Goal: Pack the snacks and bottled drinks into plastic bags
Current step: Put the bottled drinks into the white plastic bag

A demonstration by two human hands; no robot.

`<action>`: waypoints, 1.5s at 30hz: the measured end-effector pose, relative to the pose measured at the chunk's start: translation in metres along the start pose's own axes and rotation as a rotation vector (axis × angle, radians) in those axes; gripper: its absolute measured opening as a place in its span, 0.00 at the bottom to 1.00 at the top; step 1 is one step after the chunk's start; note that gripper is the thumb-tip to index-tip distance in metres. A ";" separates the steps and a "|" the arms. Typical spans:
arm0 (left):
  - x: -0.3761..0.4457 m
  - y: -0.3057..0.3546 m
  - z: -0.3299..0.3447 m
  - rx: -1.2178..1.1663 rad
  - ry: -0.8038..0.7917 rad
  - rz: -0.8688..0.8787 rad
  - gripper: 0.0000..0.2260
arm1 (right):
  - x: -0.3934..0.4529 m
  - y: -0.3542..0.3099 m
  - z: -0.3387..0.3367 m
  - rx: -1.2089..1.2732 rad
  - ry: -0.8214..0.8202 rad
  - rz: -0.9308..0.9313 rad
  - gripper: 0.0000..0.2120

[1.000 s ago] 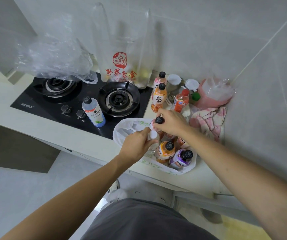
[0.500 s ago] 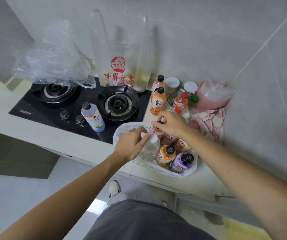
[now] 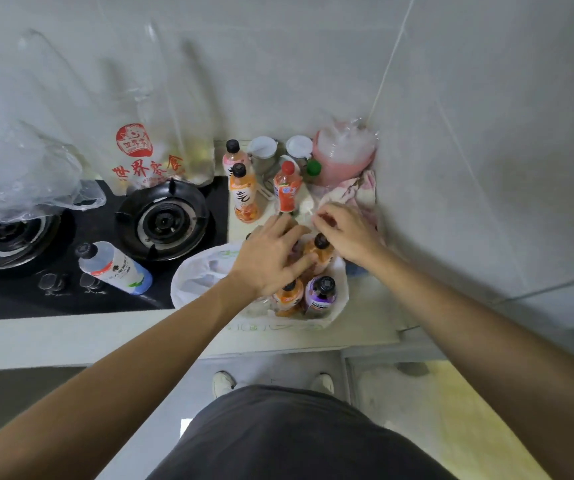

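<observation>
Under both hands' fingers (image 3: 299,265), bottles (image 3: 320,292) stand in white bag (image 3: 195,278).

- Clear plastic bag (image 3: 147,157) behind stove: red print, bear-head logo w/ small chars (unreadable), big chars below "世界零食".
- Orange bottle (image 3: 244,195): black char "气" on label; rest too blurred.
- Other bottle labels: unreadable.

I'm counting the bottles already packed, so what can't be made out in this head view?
- Bottles in the white bag: the left hand covers several, so there is no sure count.
- Right hand: motion blur hides what its fingertips pinch.
- Clear bag over the left burner: cut off by the left edge.
- Bottle labels: too small and blurred to read.
</observation>
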State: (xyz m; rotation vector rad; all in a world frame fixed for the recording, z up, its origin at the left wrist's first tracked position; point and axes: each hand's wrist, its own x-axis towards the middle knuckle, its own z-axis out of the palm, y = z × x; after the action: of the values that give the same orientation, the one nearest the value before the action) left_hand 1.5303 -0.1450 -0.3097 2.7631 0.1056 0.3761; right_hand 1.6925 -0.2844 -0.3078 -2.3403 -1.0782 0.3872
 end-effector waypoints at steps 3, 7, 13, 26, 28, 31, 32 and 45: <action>0.011 0.023 0.014 0.045 -0.117 0.070 0.28 | -0.021 0.033 0.003 -0.021 0.027 0.120 0.15; 0.013 0.048 0.030 0.119 -0.184 0.129 0.30 | -0.051 0.065 0.025 -0.013 -0.135 0.328 0.19; 0.011 0.059 0.041 0.200 -0.261 0.074 0.34 | -0.076 0.077 0.058 0.058 -0.090 0.259 0.11; 0.012 0.055 0.054 0.220 -0.259 0.051 0.28 | -0.083 0.110 0.024 -0.183 0.118 0.358 0.09; 0.013 0.054 0.053 0.218 -0.263 0.052 0.28 | -0.083 0.110 0.026 -0.215 0.106 0.373 0.11; 0.012 0.054 0.054 0.213 -0.261 0.054 0.27 | -0.083 0.098 0.029 -0.216 0.095 0.213 0.17; 0.012 0.053 0.055 0.209 -0.261 0.053 0.27 | -0.081 0.093 0.031 -0.236 0.116 0.119 0.19; 0.014 0.053 0.051 0.206 -0.278 0.049 0.29 | -0.067 0.086 0.037 -0.571 -0.091 -0.174 0.12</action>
State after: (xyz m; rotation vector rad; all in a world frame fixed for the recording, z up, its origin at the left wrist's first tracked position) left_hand 1.5588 -0.2096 -0.3340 2.9932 0.0073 -0.0118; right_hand 1.6852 -0.3699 -0.3845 -2.6984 -1.5903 0.1276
